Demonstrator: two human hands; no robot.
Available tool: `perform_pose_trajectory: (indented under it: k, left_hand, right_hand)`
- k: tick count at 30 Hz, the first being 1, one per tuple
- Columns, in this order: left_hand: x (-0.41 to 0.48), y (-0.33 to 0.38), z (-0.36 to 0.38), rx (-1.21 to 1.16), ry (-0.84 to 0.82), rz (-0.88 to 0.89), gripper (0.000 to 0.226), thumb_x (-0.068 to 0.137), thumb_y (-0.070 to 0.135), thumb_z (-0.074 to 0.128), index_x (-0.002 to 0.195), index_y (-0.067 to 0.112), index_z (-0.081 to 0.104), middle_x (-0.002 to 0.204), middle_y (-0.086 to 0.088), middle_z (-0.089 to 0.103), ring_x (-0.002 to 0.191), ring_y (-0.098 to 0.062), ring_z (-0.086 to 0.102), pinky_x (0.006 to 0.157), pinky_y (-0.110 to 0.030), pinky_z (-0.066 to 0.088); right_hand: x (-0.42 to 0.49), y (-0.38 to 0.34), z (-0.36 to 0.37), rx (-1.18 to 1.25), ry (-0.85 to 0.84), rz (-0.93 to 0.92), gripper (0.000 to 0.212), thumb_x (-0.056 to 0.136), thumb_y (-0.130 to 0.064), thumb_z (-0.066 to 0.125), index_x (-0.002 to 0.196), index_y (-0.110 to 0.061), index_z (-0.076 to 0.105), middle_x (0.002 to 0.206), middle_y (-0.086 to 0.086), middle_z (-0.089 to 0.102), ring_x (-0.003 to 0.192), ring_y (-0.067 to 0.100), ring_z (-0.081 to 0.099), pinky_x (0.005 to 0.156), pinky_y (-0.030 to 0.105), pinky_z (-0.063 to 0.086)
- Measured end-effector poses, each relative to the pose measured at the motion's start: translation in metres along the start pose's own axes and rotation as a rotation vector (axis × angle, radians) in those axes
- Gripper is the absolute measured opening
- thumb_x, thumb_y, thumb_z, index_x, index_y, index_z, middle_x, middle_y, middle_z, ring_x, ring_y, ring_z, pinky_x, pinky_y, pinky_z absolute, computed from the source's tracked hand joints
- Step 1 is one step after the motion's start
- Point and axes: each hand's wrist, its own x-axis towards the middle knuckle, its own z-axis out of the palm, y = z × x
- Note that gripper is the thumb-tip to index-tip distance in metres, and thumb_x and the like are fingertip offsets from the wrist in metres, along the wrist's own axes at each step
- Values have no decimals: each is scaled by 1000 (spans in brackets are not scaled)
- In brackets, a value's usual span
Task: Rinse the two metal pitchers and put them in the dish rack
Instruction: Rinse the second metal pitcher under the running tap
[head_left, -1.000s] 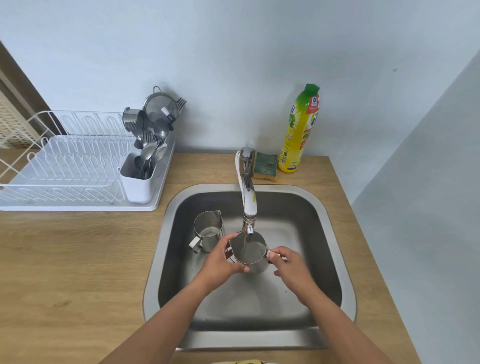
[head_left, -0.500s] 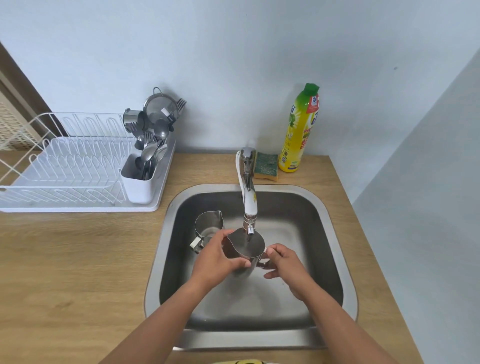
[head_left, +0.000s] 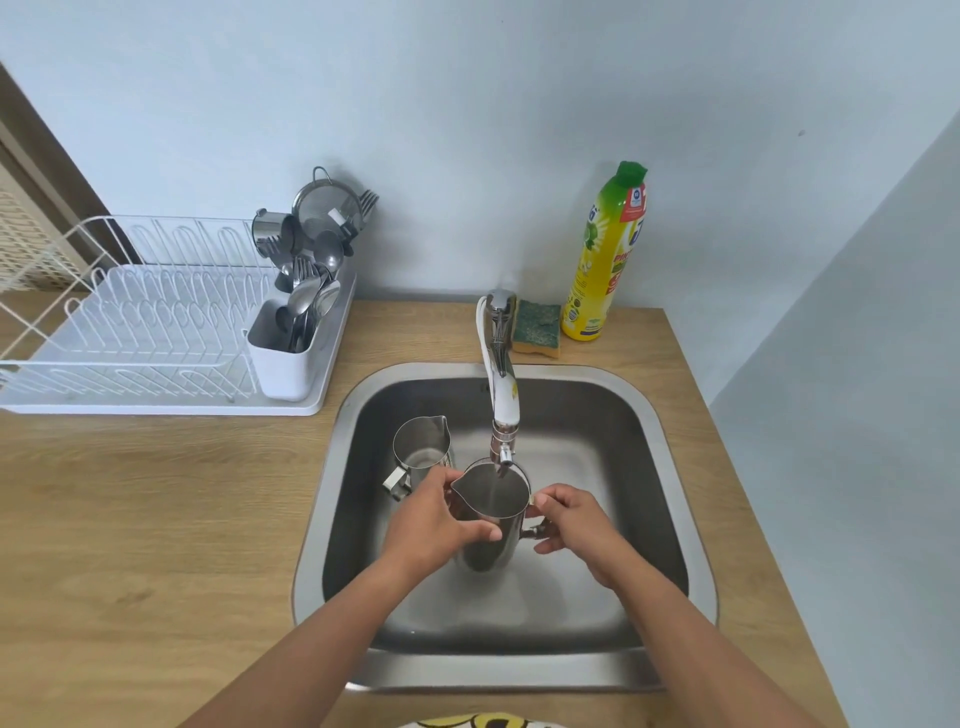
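The left grip (head_left: 436, 525) is curled round the wall of one pitcher (head_left: 491, 501), thumb across its near side. The right grip (head_left: 576, 525) pinches that pitcher's handle at its three o'clock side, thumb on top and fingers curled beneath. The pitcher is held upright above the sink (head_left: 498, 670) floor, its mouth right under the tap (head_left: 501, 395) spout and its lip pointing to nine o'clock.

The second pitcher (head_left: 421, 447) stands upright in the sink at ten o'clock of the held one, just beside it, touched by neither grip; its handle points to seven o'clock.

The rack (head_left: 130, 332) sits on the bench (head_left: 156, 519) at ten o'clock of the sink, with a white caddy (head_left: 280, 364) of spoons and forks at its three o'clock end. A sponge (head_left: 537, 332) lies behind the tap at one o'clock, touching a yellow bottle (head_left: 602, 260).
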Motion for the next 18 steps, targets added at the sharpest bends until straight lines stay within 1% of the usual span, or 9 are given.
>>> perform_pose_trajectory:
  k: [2,3,5,8,11,15,18]
  left_hand:
    - [0,2,2,-8,5,10,74,49,40,92,109,37,49,103,21,63,97,-3,60,83,-24,47]
    - [0,2,2,-20,8,7,73,50,37,92,110,37,50,103,20,63,97,-3,60,82,-23,46]
    - [2,-1,1,-28,2,-15,74,51,40,92,112,34,51,105,19,64,100,-4,61,84,-24,46]
    - [3,-3,0,-22,-28,-51,77,49,51,90,113,33,51,106,17,65,100,-7,61,85,-27,48]
    - [4,-4,1,-75,-37,-81,71,53,49,90,111,31,53,103,14,66,99,-7,62,85,-27,48]
    - [8,-10,2,-139,-50,-143,72,54,57,87,112,24,60,102,12,70,97,-6,65,88,-28,52]
    - [12,-14,3,-223,-57,-196,68,53,65,83,104,22,66,97,7,74,91,-8,69,88,-33,56]
  right_hand:
    - [1,0,1,11,22,0,17,101,-15,49,93,-9,63,102,14,69,91,36,67,69,36,59]
    - [1,-1,2,6,21,-1,17,101,-15,48,95,-8,62,103,14,69,94,36,67,68,36,59]
    - [-1,-3,3,-15,-2,7,17,101,-16,48,96,-9,62,99,10,69,85,31,65,65,35,58]
    - [-5,-6,0,-64,-16,11,18,102,-20,48,96,-11,62,92,5,71,71,24,58,56,31,56]
    - [-8,-8,0,-107,26,12,20,101,-27,48,101,-11,60,91,4,72,67,22,59,52,29,52]
    - [-12,-9,2,-133,60,21,22,101,-33,46,105,-14,56,87,8,74,64,24,64,44,25,46]
    - [-13,-8,3,-152,65,33,23,101,-33,44,105,-14,56,80,11,75,57,25,65,40,24,39]
